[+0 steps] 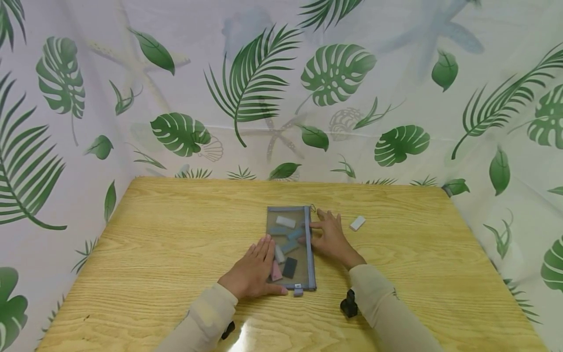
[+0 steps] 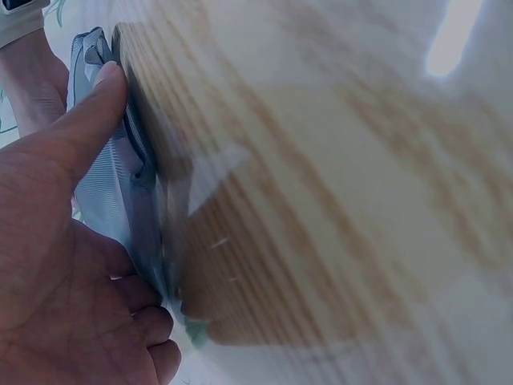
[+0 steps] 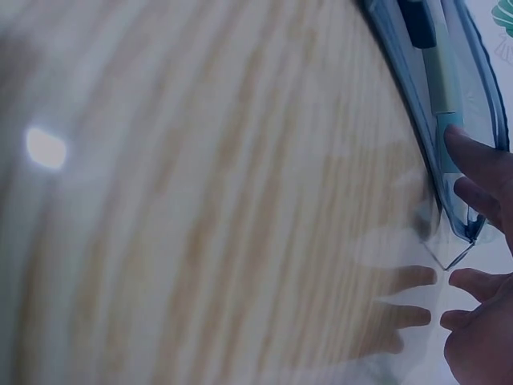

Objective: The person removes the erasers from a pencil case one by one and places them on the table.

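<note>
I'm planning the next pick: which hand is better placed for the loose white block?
Probably the right hand: it is at the edge of the mesh pouch nearer the white block, while the left hand lies at the opposite edge.

A yellowish wood-grain tabletop (image 1: 184,220) spreads across the scene, with a small dark mark (image 1: 86,317) at near left and a bright glare (image 1: 239,338) at the near side. A pale backdrop sheet (image 1: 272,12) rises beyond its far edge and along the left and right, printed with green monstera leaves (image 1: 180,134), palm fronds (image 1: 246,85), faint starfish (image 1: 137,64) and outlined seashells (image 1: 213,148).
</note>
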Tool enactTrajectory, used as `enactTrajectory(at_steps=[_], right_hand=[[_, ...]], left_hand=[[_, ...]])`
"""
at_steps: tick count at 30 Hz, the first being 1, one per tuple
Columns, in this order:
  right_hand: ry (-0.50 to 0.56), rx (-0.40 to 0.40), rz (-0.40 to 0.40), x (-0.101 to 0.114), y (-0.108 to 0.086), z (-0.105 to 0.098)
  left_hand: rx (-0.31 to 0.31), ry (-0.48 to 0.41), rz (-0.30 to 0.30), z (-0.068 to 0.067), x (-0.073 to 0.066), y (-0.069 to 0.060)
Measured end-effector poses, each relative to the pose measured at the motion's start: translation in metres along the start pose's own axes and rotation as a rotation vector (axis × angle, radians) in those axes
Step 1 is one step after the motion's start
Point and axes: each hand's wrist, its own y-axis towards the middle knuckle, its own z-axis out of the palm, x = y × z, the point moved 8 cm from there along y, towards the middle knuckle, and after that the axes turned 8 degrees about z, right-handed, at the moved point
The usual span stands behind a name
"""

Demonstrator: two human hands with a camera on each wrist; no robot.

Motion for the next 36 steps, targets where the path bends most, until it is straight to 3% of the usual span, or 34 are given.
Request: enactTrajectory(at_steps=[36], right_hand=[[0.053, 0.021, -0.007, 0.0043, 0.0006, 0.0032]], left_hand=[[0.006, 0.028, -0.002, 0.0018, 0.001, 0.0003]])
